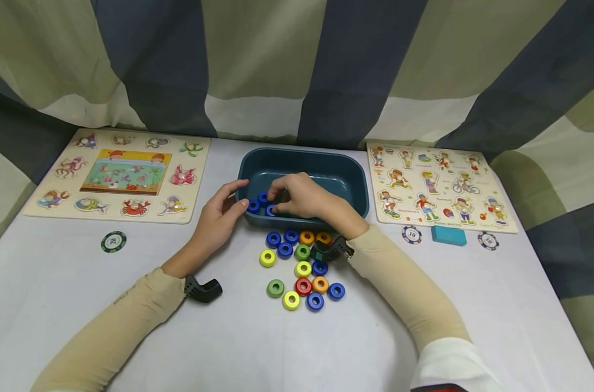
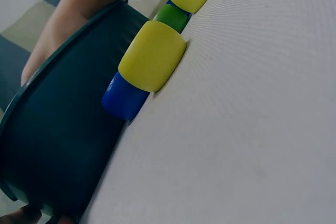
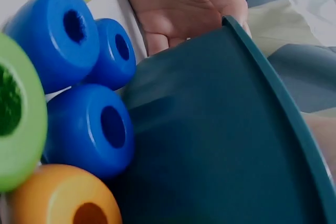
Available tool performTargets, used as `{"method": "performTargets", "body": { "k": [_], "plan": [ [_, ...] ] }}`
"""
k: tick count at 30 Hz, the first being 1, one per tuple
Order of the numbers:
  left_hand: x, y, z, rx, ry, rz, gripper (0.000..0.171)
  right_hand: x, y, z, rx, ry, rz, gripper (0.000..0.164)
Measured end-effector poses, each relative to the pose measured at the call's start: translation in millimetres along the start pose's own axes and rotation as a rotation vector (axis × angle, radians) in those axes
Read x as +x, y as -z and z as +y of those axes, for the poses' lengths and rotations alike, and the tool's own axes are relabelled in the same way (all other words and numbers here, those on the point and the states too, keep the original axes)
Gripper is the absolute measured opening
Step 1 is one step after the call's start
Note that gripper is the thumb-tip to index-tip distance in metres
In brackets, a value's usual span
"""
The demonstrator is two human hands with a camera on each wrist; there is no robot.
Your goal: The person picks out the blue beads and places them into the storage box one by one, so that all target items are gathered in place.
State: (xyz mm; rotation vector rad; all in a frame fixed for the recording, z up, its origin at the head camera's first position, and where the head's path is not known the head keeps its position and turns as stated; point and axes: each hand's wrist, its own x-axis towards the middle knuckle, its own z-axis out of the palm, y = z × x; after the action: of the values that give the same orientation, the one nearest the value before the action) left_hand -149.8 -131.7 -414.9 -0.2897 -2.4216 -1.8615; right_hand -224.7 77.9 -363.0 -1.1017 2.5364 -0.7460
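Note:
A dark teal plastic bin [image 1: 355, 188] stands at the middle of the table. My left hand [image 1: 215, 220] holds its left end, thumb at the rim and fingers against the outside wall. Inside the bin, my right hand [image 1: 299, 196] has bent fingers among several blue rings [image 1: 253, 206] in the near left corner. One blue ring [image 1: 270, 209] lies partly hidden by the right thumb; whether the fingers pinch it cannot be seen. In the right wrist view the left hand [image 3: 176, 9] shows beyond the bin wall [image 3: 210, 124].
Just in front of the bin lie several loose rings, among them a red ring [image 1: 303, 286], a yellow ring [image 1: 291, 300] and a green ring [image 1: 275, 288]. Picture puzzle boards [image 1: 191, 204] [image 1: 502, 226] flank the bin. Poker chips [image 1: 113, 242] and a blue block [image 1: 448, 235] lie nearby.

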Motion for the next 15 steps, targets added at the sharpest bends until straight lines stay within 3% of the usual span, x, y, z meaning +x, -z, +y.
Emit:
{"method": "performTargets", "body": {
  "k": [5,8,15],
  "plan": [
    [0.1,0.7,0.1,0.001,0.003,0.001,0.041,-3,-1,-1,0.003,0.007,0.016,0.014],
    [0.2,0.6,-0.1,-0.004,0.002,0.003,0.04,-10,1,-1,-0.013,0.031,0.067,0.013],
    [0.2,0.2,0.3,0.014,0.0,0.008,0.041,-59,7,-9,-0.012,0.219,0.353,0.008]
  ]
}}
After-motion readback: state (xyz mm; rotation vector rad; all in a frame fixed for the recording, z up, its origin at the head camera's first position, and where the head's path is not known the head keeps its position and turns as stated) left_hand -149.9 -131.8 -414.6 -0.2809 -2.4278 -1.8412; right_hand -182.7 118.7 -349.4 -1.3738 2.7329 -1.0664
